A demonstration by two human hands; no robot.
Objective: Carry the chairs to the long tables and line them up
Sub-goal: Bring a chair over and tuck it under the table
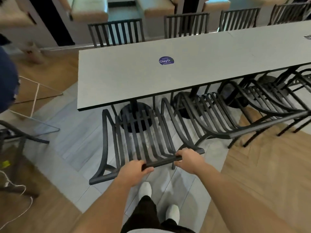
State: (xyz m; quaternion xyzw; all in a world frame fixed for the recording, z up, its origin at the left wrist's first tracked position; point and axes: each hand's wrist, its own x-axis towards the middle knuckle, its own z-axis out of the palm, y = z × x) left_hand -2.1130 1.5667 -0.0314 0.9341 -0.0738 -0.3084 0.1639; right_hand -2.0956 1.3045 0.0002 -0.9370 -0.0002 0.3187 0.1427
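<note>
A black slatted metal chair [134, 140] stands in front of me at the near left end of the long grey table [134, 78], its seat partly under the tabletop. My left hand [134, 172] and my right hand [188, 159] both grip the chair's top back rail, fingers curled over it. To its right a second black chair [207, 115] and a third [272, 96] stand side by side along the same table edge. Across the table, black chairs [117, 33] line the far side.
A round purple sticker [166, 61] lies on the tabletop. Black round table bases [136, 113] sit under the table. At left are another person's dark sleeve [6, 79], a white wire frame [35, 98], a dark chair [15, 137] and a white cable [16, 199] on the floor.
</note>
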